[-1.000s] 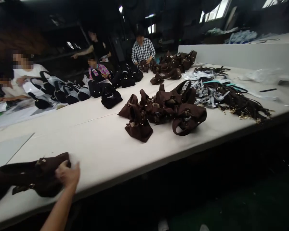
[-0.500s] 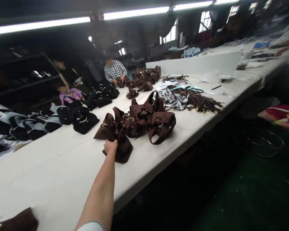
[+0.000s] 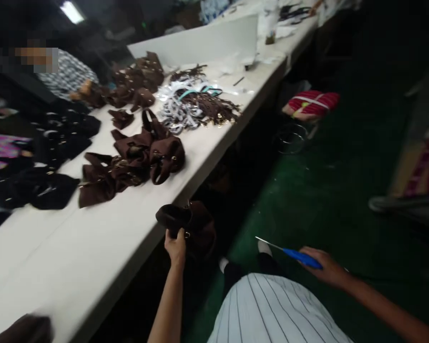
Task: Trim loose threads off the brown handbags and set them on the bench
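Observation:
My left hand [image 3: 175, 247] is closed on a dark brown handbag [image 3: 198, 227] and holds it just off the near edge of the long white table [image 3: 93, 267]. Out to the right over the green floor, my right hand [image 3: 325, 269] grips thin scissors with a blue handle [image 3: 296, 256], their blade pointing left. My white striped clothing [image 3: 271, 309] fills the bottom of the view. On the table beyond my left hand lies a pile of the same brown bags [image 3: 136, 157].
A tangle of brown and white straps [image 3: 196, 102] lies farther along the table, with more brown bags [image 3: 139, 78] behind it. Black bags [image 3: 53, 143] lie on the left. A person in a checked shirt [image 3: 69, 76] sits opposite. A red striped bundle [image 3: 312, 102] rests on the floor.
My left hand grasped a brown bag from the pile and drew it back off the table's near edge. The view swung right and down, bringing my right hand with the scissors into sight.

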`<act>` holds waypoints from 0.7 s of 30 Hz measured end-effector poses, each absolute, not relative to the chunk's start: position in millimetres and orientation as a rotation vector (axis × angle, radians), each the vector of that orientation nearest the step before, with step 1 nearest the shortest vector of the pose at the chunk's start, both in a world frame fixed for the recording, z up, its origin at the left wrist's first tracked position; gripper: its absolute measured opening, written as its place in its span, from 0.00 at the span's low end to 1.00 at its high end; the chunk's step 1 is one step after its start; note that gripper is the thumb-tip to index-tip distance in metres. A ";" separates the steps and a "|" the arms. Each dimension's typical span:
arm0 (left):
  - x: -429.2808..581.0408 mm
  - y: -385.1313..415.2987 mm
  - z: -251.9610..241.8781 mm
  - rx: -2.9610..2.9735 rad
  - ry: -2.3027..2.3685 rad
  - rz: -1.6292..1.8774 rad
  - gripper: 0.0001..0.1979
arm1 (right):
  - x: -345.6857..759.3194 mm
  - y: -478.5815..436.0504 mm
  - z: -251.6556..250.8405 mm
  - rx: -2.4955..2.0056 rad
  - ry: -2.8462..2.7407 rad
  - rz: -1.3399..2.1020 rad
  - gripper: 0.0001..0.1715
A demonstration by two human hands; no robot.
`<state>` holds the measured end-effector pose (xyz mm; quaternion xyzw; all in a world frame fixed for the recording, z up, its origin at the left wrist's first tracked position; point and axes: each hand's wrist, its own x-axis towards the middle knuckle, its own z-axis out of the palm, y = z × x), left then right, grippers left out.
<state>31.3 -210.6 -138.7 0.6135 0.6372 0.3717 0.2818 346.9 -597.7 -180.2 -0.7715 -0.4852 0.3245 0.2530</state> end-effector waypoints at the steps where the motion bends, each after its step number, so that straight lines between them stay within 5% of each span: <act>1: 60.7 -229.8 -153.6 1.655 1.673 0.960 0.20 | 348.6 -607.8 -178.0 -2.076 -1.325 0.907 0.11; 8: 215.9 -326.8 -204.6 1.778 1.449 0.755 0.14 | 354.6 -648.5 -163.5 -2.193 -1.384 0.803 0.08; 21: 265.8 -374.5 -173.1 2.125 1.104 0.457 0.12 | 406.6 -673.2 -185.6 -2.506 -1.092 0.649 0.12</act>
